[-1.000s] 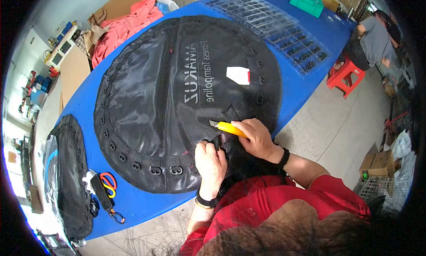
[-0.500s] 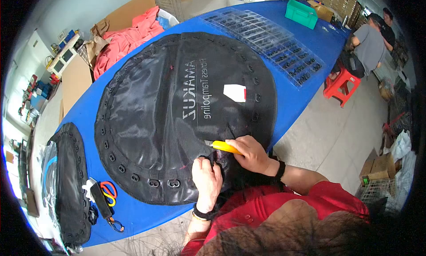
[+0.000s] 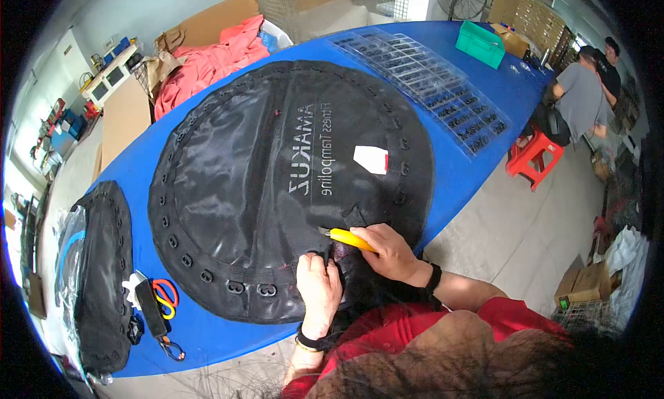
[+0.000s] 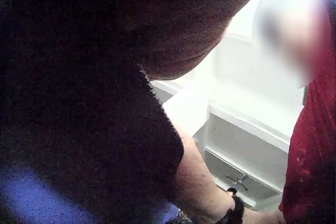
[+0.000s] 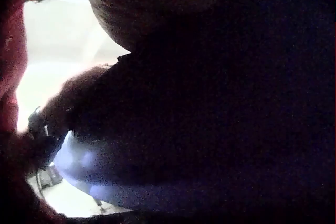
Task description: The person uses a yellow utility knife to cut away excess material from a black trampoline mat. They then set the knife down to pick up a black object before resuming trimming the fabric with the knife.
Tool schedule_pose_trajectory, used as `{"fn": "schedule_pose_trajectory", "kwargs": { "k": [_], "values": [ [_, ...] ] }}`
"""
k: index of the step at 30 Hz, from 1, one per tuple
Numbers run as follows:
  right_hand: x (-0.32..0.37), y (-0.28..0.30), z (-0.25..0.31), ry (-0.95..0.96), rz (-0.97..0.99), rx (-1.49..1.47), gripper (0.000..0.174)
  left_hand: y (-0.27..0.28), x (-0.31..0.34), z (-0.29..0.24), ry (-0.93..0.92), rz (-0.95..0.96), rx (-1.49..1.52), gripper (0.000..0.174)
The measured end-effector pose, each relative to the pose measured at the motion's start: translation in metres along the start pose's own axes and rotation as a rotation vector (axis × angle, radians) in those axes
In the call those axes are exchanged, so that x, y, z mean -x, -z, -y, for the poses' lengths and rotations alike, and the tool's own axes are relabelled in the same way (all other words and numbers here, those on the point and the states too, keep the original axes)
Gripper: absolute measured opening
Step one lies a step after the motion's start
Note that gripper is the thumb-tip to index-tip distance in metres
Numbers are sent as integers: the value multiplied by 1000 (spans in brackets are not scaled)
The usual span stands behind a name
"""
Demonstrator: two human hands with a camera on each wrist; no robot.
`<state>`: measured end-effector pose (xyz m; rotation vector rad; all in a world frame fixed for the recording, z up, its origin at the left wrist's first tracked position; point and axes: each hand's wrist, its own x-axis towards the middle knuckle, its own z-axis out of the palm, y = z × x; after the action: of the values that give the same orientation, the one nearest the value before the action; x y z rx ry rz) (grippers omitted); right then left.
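blue work table [image 3: 477, 157] in a cluttered workshop, head view looked down on it. round black trampoline mat [image 3: 242, 164] lay flat and covered most of the top, printed lettering across its middle, white label [image 3: 371, 159] towards the far right side. near rim of the mat hung just off the table edge, against the person's body.

right hand [image 3: 387, 252] was wrapped round a yellow utility knife [image 3: 344, 238], fingers curled tight over the handle, short blade out. knife's long axis ran from the right hand up and to the left in the picture, tip resting on the mat just inside the near rim. left hand [image 3: 318, 288] was just beside it, on the person's left and nearer the body, fingers curled and pinching a raised fold of the mat's edge. blade tip sat just beyond the left fingertips, close but apart as far as could be told. left hand was the nearer one to the rim loops.

both wrist views were dark and blocked, no grip detail from them.

also on the table: clear trays [image 3: 443, 87], green bin [image 3: 479, 4], second mat [image 3: 100, 274], scissors [image 3: 162, 295]. seated person [image 3: 577, 94] at the far end.
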<state>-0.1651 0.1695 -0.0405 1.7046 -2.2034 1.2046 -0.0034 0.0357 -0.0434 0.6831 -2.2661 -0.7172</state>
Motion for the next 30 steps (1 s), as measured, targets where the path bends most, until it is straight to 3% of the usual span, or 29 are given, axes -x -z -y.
{"fn": "schedule_pose_trajectory", "kwargs": {
  "k": [13,30],
  "values": [
    [-12,7,0,-32,-28,-116,44,2,-4,1,-1,-16,25,11],
    [-4,22,-15,-94,-67,20,46,-1,-5,1,-15,-64,4,12]
  ]
}}
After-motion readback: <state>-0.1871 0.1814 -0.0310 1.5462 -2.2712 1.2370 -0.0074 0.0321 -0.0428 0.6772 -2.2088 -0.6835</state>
